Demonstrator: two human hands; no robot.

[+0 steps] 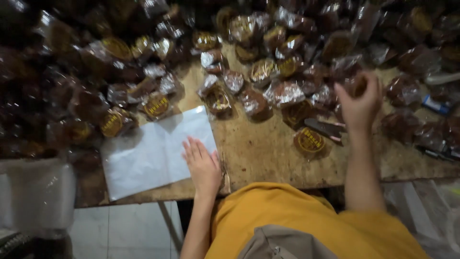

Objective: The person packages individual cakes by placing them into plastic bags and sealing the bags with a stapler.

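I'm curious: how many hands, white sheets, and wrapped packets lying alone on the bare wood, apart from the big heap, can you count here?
Hands: 2 (left hand flat on the sheet, right hand over the heap)
White sheet: 1
Lone packet with round yellow label: 1
Total: 4

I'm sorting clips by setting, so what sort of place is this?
Probably a small food-packing workshop. A worn wooden table is heaped with dark snacks sealed in clear packets with round yellow labels. The left hand rests flat on a white plastic bag; the right hand reaches into the packets.
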